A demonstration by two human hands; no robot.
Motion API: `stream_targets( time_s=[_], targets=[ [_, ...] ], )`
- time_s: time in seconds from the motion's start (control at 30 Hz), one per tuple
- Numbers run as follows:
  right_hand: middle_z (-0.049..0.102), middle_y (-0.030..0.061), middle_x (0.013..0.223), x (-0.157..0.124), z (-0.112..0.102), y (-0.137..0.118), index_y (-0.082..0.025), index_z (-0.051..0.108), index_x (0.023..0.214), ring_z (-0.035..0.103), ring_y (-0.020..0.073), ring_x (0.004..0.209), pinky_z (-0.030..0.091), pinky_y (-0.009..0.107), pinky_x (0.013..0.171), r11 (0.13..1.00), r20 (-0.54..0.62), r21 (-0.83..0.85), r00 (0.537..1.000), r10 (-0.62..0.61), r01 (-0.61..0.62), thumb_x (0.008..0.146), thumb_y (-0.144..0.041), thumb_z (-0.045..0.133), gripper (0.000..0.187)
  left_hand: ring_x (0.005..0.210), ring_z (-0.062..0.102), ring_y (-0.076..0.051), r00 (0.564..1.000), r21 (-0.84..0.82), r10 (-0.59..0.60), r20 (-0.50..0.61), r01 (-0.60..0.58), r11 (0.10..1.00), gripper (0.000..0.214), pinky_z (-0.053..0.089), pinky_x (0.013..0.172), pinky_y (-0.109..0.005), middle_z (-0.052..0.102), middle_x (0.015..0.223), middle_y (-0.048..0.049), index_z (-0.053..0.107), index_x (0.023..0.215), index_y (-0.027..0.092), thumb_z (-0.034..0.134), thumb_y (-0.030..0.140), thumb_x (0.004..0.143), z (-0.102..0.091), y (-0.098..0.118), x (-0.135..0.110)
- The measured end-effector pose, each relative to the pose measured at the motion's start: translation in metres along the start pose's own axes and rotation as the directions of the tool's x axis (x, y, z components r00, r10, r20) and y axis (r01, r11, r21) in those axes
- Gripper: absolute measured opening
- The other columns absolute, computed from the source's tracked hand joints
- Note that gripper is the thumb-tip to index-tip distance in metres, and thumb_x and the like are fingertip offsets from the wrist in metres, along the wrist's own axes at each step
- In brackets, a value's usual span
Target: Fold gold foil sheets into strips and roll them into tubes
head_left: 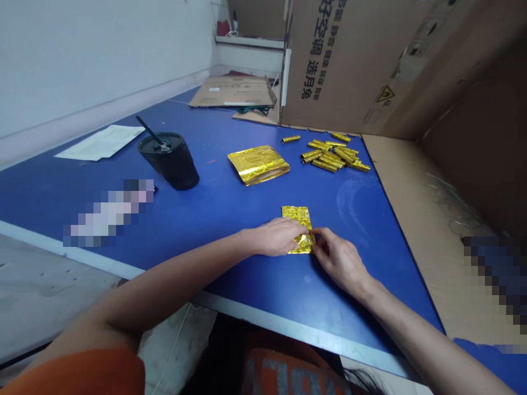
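Observation:
A crumpled gold foil sheet (298, 219) lies on the blue table (214, 203) in front of me, its near end folded over. My left hand (272, 237) rests over that near end and holds it down. My right hand (337, 260) pinches the foil's right edge between thumb and fingers. Farther off sits a flat stack of gold foil sheets (258, 164). To its right lies a loose pile of rolled gold foil tubes (331, 154), with a single tube (291, 139) apart from it.
A black tumbler with a straw (169, 162) and white paper sheets (101, 141) stand at the table's left. A pixelated patch (107, 213) hides something there. Cardboard panels (349, 66) rise behind the table, and flattened cardboard (420, 219) lies along its right edge.

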State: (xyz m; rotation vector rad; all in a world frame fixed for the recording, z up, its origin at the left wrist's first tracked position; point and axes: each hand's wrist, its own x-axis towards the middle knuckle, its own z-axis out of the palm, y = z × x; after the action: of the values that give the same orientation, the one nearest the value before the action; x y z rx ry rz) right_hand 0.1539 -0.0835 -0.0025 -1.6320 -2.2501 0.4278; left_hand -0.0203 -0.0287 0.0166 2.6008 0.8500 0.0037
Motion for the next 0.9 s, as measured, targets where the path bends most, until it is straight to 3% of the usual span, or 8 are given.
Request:
stream_targets(
  time_s=[0.23,0.53,0.7,0.9],
  targets=[
    [0.060,0.0018,0.067,0.001,-0.002,-0.006,-0.015,0.050,0.102,0.057,0.0153,0.057,0.039,0.025,0.055,0.997,0.013,-0.071,1.000,0.000,0.001,0.080,-0.018,0.039,0.025,0.094,0.055,-0.022,1.000,0.040,0.000,-0.008,0.000,0.999,0.024,0.042,0.079,-0.032,0.060,0.097,-0.0092,0.055,0.102,0.014,0.046,0.017,0.080,0.001,0.002,-0.001],
    [0.062,0.0058,0.082,-0.004,0.002,-0.008,-0.018,0.056,0.097,0.059,0.0161,0.066,0.040,0.025,0.059,0.962,0.038,-0.269,0.998,-0.042,0.050,0.084,-0.017,0.036,0.024,0.094,0.054,-0.023,0.999,0.092,0.007,-0.040,-0.003,0.996,0.034,0.042,0.079,-0.032,0.059,0.095,-0.0094,0.052,0.114,0.016,0.049,0.019,0.080,0.002,0.000,-0.003],
    [0.063,0.0038,0.079,-0.009,0.000,-0.010,-0.021,0.061,0.095,0.060,0.0161,0.063,0.040,0.026,0.057,0.920,0.085,-0.385,0.995,-0.048,0.077,0.086,-0.019,0.036,0.027,0.088,0.054,-0.021,0.996,0.134,0.032,-0.079,-0.021,0.991,0.032,0.041,0.076,-0.030,0.058,0.090,-0.0073,0.054,0.113,0.021,0.045,0.020,0.082,0.007,-0.004,-0.004],
    [0.066,0.0037,0.077,-0.009,-0.003,-0.015,-0.021,0.062,0.092,0.061,0.0166,0.065,0.041,0.026,0.058,0.917,0.074,-0.388,0.995,-0.074,0.097,0.087,-0.033,0.037,0.028,0.082,0.051,-0.021,0.989,0.269,-0.003,-0.150,0.044,0.962,0.033,0.040,0.068,-0.029,0.055,0.087,-0.0079,0.051,0.116,0.023,0.040,0.022,0.085,0.017,-0.004,-0.009]
  ],
)
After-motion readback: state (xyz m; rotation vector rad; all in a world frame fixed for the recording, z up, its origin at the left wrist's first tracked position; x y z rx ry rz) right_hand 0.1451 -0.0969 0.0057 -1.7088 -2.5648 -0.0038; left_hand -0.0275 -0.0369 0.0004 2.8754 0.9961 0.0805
